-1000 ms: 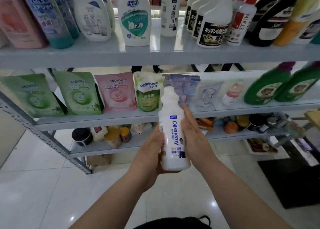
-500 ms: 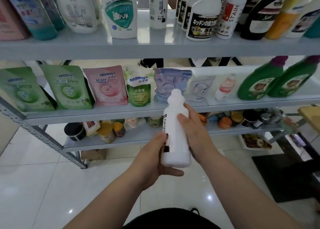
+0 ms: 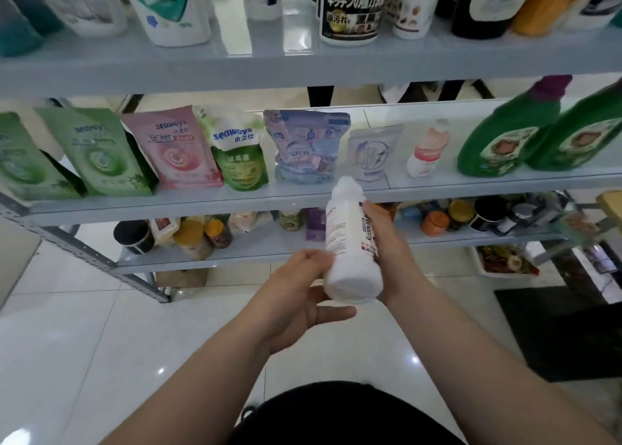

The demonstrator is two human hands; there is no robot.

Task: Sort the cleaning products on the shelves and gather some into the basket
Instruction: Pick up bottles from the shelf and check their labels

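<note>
The white bottle [image 3: 350,242] is in the air before the shelves. It is smooth hard plastic and round, with its flat base tipped toward the person and its cap at 12 o'clock. The right hand [image 3: 390,252] wraps it from 3 o'clock with curled fingers. The left hand [image 3: 292,299], at 7 o'clock, is loosely open and only touches the base edge. No basket shows, so I judge this bottle is not placed yet. Farther, soft glossy pouches [image 3: 175,148] lean on the middle shelf [image 3: 168,205], with green bottles [image 3: 498,141] at 2 o'clock.
</note>
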